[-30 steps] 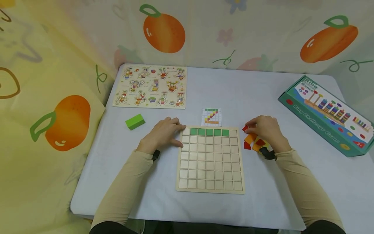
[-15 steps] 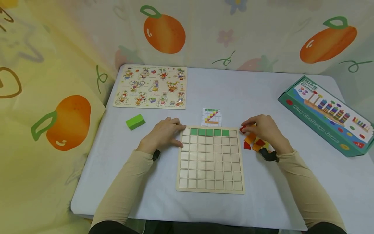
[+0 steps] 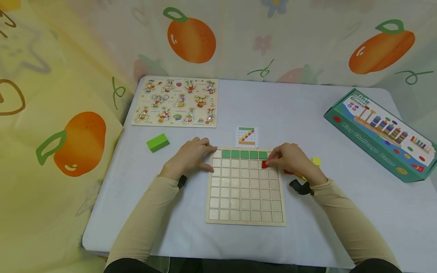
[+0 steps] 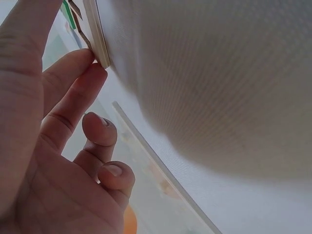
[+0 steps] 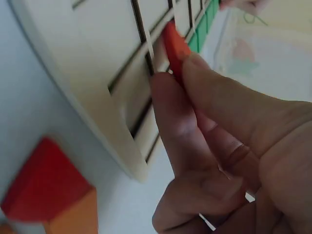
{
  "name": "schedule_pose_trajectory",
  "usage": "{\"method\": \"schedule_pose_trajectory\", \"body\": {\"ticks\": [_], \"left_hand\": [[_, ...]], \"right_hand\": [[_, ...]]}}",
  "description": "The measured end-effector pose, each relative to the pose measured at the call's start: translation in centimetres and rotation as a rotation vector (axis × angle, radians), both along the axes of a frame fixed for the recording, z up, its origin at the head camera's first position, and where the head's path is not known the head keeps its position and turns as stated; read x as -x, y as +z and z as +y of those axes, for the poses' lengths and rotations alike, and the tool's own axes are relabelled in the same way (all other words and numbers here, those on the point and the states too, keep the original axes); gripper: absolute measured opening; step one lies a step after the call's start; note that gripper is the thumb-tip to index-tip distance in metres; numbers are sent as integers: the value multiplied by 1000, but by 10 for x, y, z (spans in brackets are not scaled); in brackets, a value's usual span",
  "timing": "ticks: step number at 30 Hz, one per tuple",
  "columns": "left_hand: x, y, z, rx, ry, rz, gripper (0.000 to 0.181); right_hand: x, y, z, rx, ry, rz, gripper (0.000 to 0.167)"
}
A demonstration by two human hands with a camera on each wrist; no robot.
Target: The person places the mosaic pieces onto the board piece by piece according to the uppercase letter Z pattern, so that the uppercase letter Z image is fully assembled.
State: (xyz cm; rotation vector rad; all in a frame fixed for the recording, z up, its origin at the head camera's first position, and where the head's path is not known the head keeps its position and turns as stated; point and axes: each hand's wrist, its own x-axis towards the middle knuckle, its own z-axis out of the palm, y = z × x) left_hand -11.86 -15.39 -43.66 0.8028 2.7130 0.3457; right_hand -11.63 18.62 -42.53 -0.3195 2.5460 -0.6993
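A wooden grid board point(image 3: 246, 224) lies on the table with a row of green square tiles point(image 3: 244, 154) in its far row. My right hand point(image 3: 290, 159) pinches a red tile point(image 3: 264, 164) between thumb and finger, over the second row under the last green tile. In the right wrist view the red tile point(image 5: 174, 48) is tilted close to the grid. My left hand point(image 3: 190, 157) touches the board's far left corner and left edge, its ring and little fingers bent in the left wrist view. Red tiles point(image 3: 288, 171), partly hidden by my right hand, lie right of the board.
A small pattern card point(image 3: 247, 137) lies just beyond the board. A green block point(image 3: 158, 143) is at the left, below a picture puzzle board point(image 3: 175, 101). A green game box point(image 3: 380, 134) stands at the right. One yellow tile point(image 3: 316, 161) lies beyond my right wrist.
My right hand has picked a red tile from the loose pile and carried it left over the board. The left hand has stayed at the board's corner.
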Motion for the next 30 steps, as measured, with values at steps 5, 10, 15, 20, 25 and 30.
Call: {"method": "schedule_pose_trajectory", "body": {"ticks": [5, 10, 15, 20, 25, 30], "left_hand": [[0, -1, 0, -9, 0, -2, 77], [0, -2, 0, -13, 0, 4, 77], [-1, -2, 1, -13, 3, -4, 78], [-1, -2, 1, -17, 5, -5, 78], [-1, -2, -1, -18, 5, 8, 78], [0, -2, -1, -18, 6, 7, 78]], "right_hand": [[0, -6, -6, 3, -15, 8, 19], [1, -7, -7, -10, -13, 45, 19], [-2, -6, -6, -6, -37, 37, 21], [-3, -2, -1, -11, -69, 49, 23], [-1, 1, 9, -74, -94, 114, 28], [2, 2, 25, -117, -120, 139, 29]]}}
